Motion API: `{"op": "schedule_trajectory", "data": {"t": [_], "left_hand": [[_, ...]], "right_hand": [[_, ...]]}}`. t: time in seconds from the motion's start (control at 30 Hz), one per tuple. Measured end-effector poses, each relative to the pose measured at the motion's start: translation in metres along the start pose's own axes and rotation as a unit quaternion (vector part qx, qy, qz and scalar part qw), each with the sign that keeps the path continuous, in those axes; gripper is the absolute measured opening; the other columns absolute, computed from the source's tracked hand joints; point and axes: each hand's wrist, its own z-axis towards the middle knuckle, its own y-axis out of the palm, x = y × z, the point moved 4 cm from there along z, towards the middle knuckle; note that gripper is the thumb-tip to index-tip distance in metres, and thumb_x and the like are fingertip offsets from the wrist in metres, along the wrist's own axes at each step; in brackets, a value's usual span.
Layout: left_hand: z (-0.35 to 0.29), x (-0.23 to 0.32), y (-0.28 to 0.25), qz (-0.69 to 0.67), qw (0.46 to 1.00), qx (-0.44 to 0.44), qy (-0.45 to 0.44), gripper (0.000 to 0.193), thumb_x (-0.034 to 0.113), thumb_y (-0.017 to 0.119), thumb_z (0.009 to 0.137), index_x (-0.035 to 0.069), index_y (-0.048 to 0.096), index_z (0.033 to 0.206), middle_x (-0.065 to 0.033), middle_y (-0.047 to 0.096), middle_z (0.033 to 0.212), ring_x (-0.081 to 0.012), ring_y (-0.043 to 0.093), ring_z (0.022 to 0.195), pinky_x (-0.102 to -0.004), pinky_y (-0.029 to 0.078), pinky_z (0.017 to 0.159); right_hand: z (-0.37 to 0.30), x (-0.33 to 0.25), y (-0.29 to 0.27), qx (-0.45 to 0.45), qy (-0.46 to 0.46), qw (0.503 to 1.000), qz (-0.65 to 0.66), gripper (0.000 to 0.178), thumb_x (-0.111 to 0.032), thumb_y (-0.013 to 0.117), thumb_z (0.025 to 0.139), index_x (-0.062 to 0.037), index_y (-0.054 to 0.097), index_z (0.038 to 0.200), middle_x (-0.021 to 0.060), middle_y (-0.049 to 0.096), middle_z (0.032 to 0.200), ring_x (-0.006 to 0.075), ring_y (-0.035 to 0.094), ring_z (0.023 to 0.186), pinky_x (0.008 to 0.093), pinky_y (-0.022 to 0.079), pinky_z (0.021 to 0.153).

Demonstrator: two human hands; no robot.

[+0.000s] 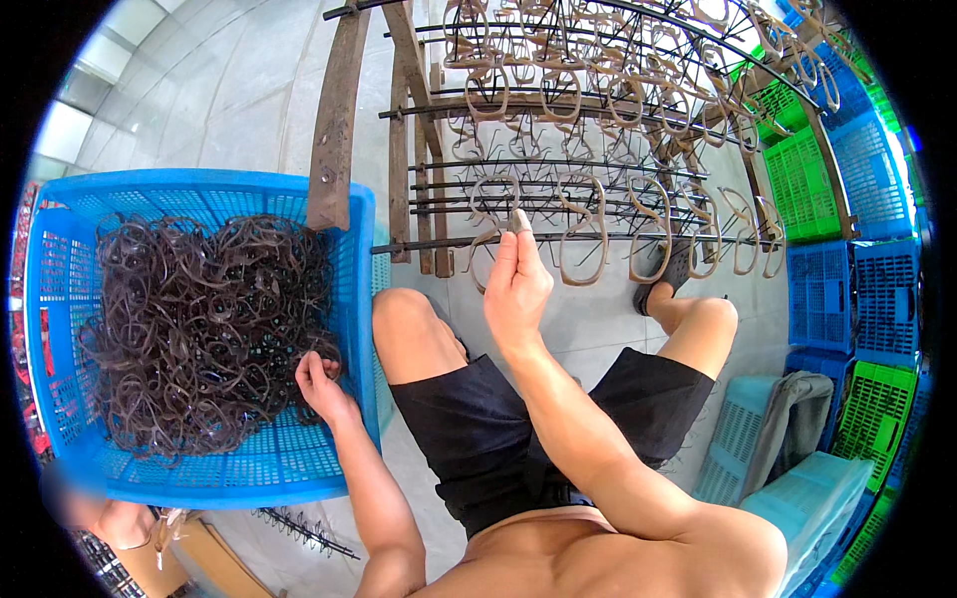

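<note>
My right hand point(518, 289) is raised at the lowest front rod of a rack. Its fingers are pressed together at a light brown eyeglass frame point(495, 189), and a pale wrap covers one fingertip. Part of that frame is hidden behind the hand. Beside it, more eyeglass frames point(581, 199) hang along the same black rod point(638, 237). My left hand point(323, 387) lies at the right side of a blue plastic basket point(239, 486), fingers curled against a tangled pile of dark eyeglass frames point(199, 329). What those fingers hold, if anything, is hidden.
The wooden rack point(334, 130) carries several rows of hanging frames, and one post reaches over the basket's corner. Green crates point(802, 184) and blue crates point(822, 299) are stacked at the right. A person point(120, 523) is partly visible at lower left, near a loose rod point(304, 531).
</note>
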Motion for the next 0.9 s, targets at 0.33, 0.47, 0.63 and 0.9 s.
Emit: {"op": "schedule_trajectory", "data": {"t": [0.33, 0.47, 0.63, 0.9], "left_hand": [[-0.004, 0.015, 0.0, -0.157, 0.987, 0.025, 0.003, 0.02, 0.025, 0.061, 0.087, 0.011, 0.056, 0.101, 0.0005, 0.053, 0.084, -0.0104, 0.052, 0.076, -0.0268, 0.041, 0.069], [0.002, 0.016, -0.008, -0.362, 0.926, -0.056, -0.09, 0.022, 0.03, 0.062, 0.086, 0.013, 0.06, 0.098, -0.0016, 0.06, 0.082, -0.0148, 0.054, 0.078, -0.0339, 0.041, 0.073], [-0.017, 0.031, -0.001, -0.442, 0.883, -0.078, -0.142, 0.02, 0.034, 0.061, 0.086, 0.016, 0.065, 0.094, 0.0023, 0.063, 0.085, -0.0157, 0.055, 0.089, -0.0351, 0.037, 0.083], [-0.024, 0.039, -0.008, -0.451, 0.874, -0.141, -0.112, 0.02, 0.03, 0.059, 0.087, 0.013, 0.064, 0.096, -0.001, 0.063, 0.1, -0.0178, 0.055, 0.094, -0.0385, 0.039, 0.087]], "right_hand": [[0.0, 0.036, 0.002, -0.027, 0.149, 0.973, 0.176, 0.019, -0.016, 0.05, 0.094, -0.0003, 0.057, 0.103, -0.0013, 0.046, 0.06, 0.0064, 0.039, 0.052, 0.0247, 0.034, 0.044], [0.011, 0.015, -0.005, -0.061, 0.188, 0.953, 0.229, 0.024, -0.022, 0.052, 0.093, -0.0039, 0.047, 0.108, -0.003, 0.045, 0.064, 0.0049, 0.042, 0.049, 0.0207, 0.035, 0.041], [-0.006, 0.032, -0.01, -0.107, 0.213, 0.946, 0.222, 0.03, -0.027, 0.047, 0.094, 0.0004, 0.049, 0.106, 0.0033, 0.052, 0.071, 0.0097, 0.052, 0.061, 0.0249, 0.045, 0.056], [-0.089, 0.09, -0.04, -0.254, 0.242, 0.932, -0.094, 0.036, -0.027, 0.048, 0.092, 0.0061, 0.051, 0.107, 0.0126, 0.059, 0.09, 0.0212, 0.056, 0.084, 0.0303, 0.045, 0.078]]}}
